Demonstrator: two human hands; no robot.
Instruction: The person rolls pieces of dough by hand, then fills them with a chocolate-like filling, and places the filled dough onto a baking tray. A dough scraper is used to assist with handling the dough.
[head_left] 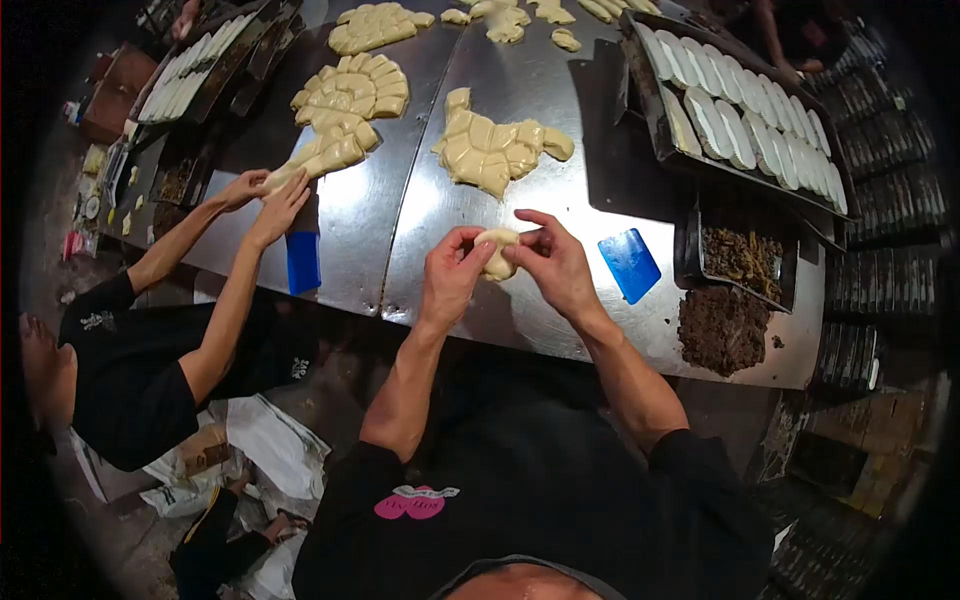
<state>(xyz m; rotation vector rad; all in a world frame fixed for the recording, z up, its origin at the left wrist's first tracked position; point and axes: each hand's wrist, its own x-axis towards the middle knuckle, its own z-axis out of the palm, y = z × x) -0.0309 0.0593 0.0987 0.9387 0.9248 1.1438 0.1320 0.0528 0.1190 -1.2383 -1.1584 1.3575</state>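
1. Dough piece (pixel 497 262): held between both hands, over the near side of the metal table (pixel 350 240).
2. Left hand (pixel 452 275): thumb and curled fingers closed on its left side.
3. Right hand (pixel 556 265): thumb and fingers gripping its right side, one finger lifted.
4. Just beyond: a cluster of dough (pixel 490 150).
5. Near the right hand: a blue scraper (pixel 630 265), then a dark brown slab (pixel 724 330).

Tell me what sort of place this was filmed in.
Probably a bakery workroom: dough, marked into pieces, lies in several slabs on a metal table, and a tray holds rows of white ridged shapes.
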